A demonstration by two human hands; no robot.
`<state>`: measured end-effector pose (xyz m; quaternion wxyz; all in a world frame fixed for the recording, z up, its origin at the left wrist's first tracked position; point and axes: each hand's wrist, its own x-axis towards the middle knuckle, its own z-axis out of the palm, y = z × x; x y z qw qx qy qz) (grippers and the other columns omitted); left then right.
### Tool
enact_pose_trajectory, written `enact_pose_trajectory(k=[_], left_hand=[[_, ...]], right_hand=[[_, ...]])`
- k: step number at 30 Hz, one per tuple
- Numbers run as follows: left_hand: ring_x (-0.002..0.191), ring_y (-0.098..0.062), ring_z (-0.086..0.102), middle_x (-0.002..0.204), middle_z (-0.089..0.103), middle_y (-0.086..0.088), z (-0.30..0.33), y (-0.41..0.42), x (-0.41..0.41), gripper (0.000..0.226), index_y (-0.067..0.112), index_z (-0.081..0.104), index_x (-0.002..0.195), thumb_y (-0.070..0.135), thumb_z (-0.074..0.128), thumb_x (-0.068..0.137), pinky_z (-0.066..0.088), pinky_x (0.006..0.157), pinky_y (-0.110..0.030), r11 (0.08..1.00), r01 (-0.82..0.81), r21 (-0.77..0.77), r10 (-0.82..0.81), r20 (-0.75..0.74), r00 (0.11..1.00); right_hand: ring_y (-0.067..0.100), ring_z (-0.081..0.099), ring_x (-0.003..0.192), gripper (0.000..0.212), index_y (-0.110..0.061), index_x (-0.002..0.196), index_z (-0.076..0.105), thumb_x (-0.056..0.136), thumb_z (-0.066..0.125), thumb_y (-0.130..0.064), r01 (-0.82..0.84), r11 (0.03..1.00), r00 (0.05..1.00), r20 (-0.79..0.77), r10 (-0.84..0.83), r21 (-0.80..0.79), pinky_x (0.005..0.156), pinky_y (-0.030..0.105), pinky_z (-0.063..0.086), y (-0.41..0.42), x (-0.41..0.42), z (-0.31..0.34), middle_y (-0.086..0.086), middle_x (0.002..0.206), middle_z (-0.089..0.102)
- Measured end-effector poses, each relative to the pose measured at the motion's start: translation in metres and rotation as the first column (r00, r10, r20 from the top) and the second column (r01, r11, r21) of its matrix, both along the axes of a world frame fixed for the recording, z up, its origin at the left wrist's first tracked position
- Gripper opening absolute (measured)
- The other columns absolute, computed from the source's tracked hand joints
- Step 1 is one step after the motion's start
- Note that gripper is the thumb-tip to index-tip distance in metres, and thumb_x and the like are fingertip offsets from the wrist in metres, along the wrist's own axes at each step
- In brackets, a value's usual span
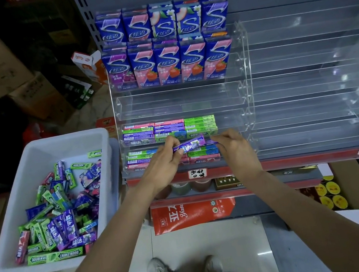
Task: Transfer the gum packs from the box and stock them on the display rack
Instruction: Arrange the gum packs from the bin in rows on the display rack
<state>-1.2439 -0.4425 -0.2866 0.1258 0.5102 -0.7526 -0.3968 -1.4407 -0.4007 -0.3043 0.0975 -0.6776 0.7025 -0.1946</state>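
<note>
Your left hand (162, 160) pinches purple gum pack (188, 145) at one end; right hand (232, 144) fingertips meet other end, grip there unclear. Pack hovers just above display rack (248, 90) lowest tier. Level it, slide flat beside stacked packs. Slim glossy stick, white lettering. Box (39, 148) left of rack, many packs inside.

Clear acrylic middle tier (179, 101) sits wide open! Bottom tiers are packed left with flat gum sticks (170, 129), right ends (230, 119) free.
</note>
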Motion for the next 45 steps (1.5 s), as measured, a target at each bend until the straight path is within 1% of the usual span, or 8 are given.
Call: enact_pose_trajectory(k=[7, 16, 20, 25, 30, 39, 41, 45], left_hand=[[0.081, -0.019, 0.047, 0.091, 0.048, -0.004, 0.001, 0.0, 0.0, 0.008, 0.025, 0.033, 0.097, 0.032, 0.035, 0.101, 0.041, 0.072, -0.036, 1.0, 0.01, 0.007, -0.01, 0.023, 1.0], [0.08, -0.014, 0.043, 0.088, 0.044, 0.002, 0.003, 0.002, 0.0, 0.009, 0.024, 0.034, 0.095, 0.03, 0.035, 0.101, 0.035, 0.07, -0.03, 1.0, 0.002, 0.028, -0.002, -0.008, 1.0], [0.081, -0.012, 0.046, 0.089, 0.047, 0.004, 0.006, 0.005, -0.003, 0.006, 0.023, 0.037, 0.097, 0.027, 0.039, 0.1, 0.037, 0.07, -0.029, 0.999, -0.025, -0.023, 0.023, -0.063, 0.998], [0.082, -0.011, 0.054, 0.094, 0.058, 0.001, 0.006, 0.009, -0.002, 0.009, 0.021, 0.045, 0.105, 0.021, 0.049, 0.097, 0.038, 0.064, -0.015, 0.987, -0.134, -0.085, 0.123, -0.119, 0.985], [0.084, -0.012, 0.056, 0.084, 0.058, 0.008, 0.011, 0.009, 0.012, 0.006, 0.02, 0.052, 0.096, 0.019, 0.056, 0.093, 0.042, 0.074, -0.019, 0.955, -0.296, -0.008, 0.28, -0.306, 0.91], [0.097, -0.029, 0.06, 0.097, 0.061, -0.018, 0.035, 0.007, 0.02, 0.007, 0.02, 0.052, 0.095, 0.019, 0.058, 0.093, 0.049, 0.084, -0.031, 0.948, -0.312, 0.065, 0.312, -0.388, 0.867], [0.096, -0.03, 0.06, 0.093, 0.061, -0.014, 0.038, 0.011, 0.011, 0.008, 0.021, 0.053, 0.095, 0.02, 0.06, 0.092, 0.05, 0.089, -0.042, 0.958, -0.277, 0.07, 0.282, -0.4, 0.872], [0.093, -0.027, 0.061, 0.093, 0.064, -0.013, 0.047, 0.024, -0.023, 0.013, 0.014, 0.057, 0.1, 0.021, 0.061, 0.091, 0.048, 0.085, -0.039, 0.983, -0.175, 0.064, 0.185, -0.407, 0.894]], right_hand=[[0.02, 0.061, 0.049, 0.038, -0.007, 0.086, 0.072, 0.057, 0.081, 0.015, 0.006, 0.997, 0.995, -0.098, -0.014, -0.079, 0.037, 0.027, 0.05, -0.002, -0.001, 0.002, 0.008, 0.078, 0.066], [0.021, 0.062, 0.055, 0.039, -0.005, 0.081, 0.071, 0.049, 0.085, 0.012, -0.053, 0.999, 0.974, -0.219, 0.054, 0.011, 0.041, 0.027, 0.052, 0.002, 0.004, 0.004, 0.01, 0.079, 0.063], [0.026, 0.064, 0.087, 0.025, -0.005, 0.115, 0.065, 0.09, 0.058, -0.004, 0.019, 0.999, 0.999, 0.043, -0.02, 0.028, 0.077, 0.031, 0.055, 0.006, -0.003, 0.007, 0.013, 0.109, 0.061], [0.023, 0.061, 0.101, 0.034, -0.009, 0.128, 0.055, 0.095, 0.052, -0.018, -0.067, 0.98, 0.994, 0.093, 0.05, 0.19, 0.093, 0.036, 0.051, 0.011, -0.005, 0.004, 0.01, 0.126, 0.053], [0.024, 0.059, 0.104, 0.038, -0.01, 0.13, 0.049, 0.095, 0.052, -0.023, -0.009, 0.97, 0.992, 0.122, -0.021, 0.241, 0.092, 0.034, 0.05, 0.008, 0.003, 0.01, 0.009, 0.13, 0.049], [0.023, 0.054, 0.111, 0.047, -0.011, 0.138, 0.039, 0.095, 0.052, -0.022, 0.009, 0.949, 0.982, 0.177, -0.068, 0.316, 0.095, 0.033, 0.045, 0.011, 0.01, 0.035, 0.011, 0.136, 0.046], [0.012, 0.056, 0.096, 0.041, -0.014, 0.135, 0.045, 0.095, 0.052, -0.022, 0.032, 0.973, 0.948, 0.3, -0.102, 0.23, 0.081, 0.02, 0.046, 0.018, 0.008, 0.047, 0.008, 0.135, 0.05], [0.002, 0.057, 0.103, 0.035, -0.022, 0.127, 0.055, 0.091, 0.057, -0.023, 0.01, 0.994, 0.769, 0.635, -0.08, 0.113, 0.08, 0.007, 0.045, 0.038, -0.007, 0.078, -0.008, 0.118, 0.061]])
